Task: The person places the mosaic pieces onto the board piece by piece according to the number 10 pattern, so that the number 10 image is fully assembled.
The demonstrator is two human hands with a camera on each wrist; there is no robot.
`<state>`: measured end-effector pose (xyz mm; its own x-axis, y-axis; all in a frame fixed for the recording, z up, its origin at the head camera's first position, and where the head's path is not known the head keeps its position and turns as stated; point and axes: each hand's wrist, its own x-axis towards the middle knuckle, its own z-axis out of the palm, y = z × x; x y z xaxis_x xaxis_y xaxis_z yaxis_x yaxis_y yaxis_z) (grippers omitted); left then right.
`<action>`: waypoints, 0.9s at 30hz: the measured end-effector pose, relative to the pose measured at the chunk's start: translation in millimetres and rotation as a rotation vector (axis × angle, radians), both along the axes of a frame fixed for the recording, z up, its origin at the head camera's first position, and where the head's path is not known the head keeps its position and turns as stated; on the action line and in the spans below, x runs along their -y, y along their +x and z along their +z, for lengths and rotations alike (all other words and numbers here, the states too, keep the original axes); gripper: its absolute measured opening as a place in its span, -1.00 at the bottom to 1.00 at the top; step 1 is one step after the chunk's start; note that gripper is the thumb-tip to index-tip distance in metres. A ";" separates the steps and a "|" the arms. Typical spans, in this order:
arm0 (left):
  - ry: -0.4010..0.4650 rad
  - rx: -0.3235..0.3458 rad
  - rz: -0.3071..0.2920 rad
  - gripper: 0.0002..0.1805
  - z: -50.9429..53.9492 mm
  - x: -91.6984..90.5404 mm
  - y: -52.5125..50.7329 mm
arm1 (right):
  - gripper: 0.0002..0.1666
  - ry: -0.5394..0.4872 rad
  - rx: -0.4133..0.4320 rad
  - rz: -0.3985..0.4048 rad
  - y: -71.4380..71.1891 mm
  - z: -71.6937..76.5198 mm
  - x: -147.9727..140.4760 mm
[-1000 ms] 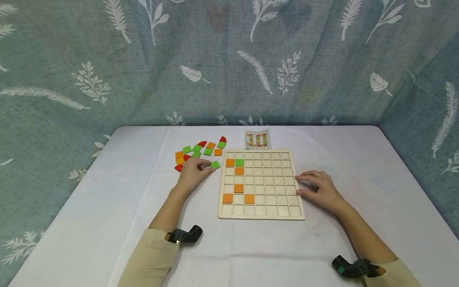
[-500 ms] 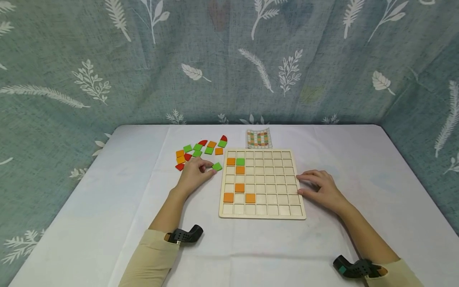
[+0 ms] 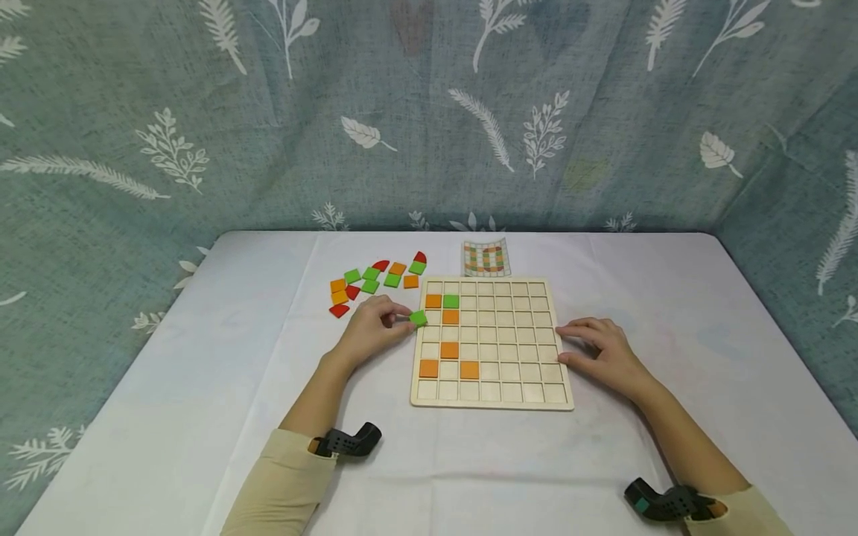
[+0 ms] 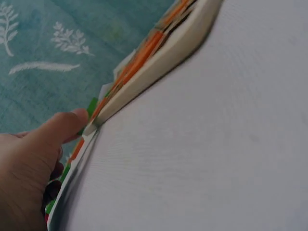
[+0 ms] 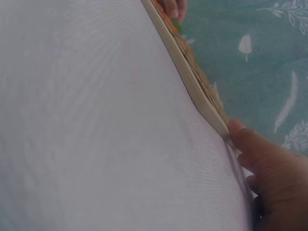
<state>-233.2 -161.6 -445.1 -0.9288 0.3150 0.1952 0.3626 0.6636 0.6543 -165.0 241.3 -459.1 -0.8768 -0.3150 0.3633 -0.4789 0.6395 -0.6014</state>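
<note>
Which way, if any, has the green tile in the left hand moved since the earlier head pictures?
Yes: rightward and slightly down the head view. The green tile was left of the board; now it overlaps the board's left edge.

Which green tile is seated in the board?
The green tile in the board, second row from its far edge; the others lie loose, except one the left hand pinches.

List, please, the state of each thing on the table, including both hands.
Board: flat, only partly filled
Set tiles: five orange and one green, lying in cells
Held tile: green, over the board's left edge, not seated
Loose tiles: spread off the board, near its far left corner
Card: pattern up, beyond the board
Left hand: pinching the held tile
Right hand: touching the board's right edge
</note>
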 end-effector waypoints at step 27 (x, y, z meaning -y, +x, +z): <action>-0.020 -0.025 -0.199 -0.75 3.2 -30.0 12.7 | -0.52 -0.003 0.012 -0.004 1.1 1.1 2.0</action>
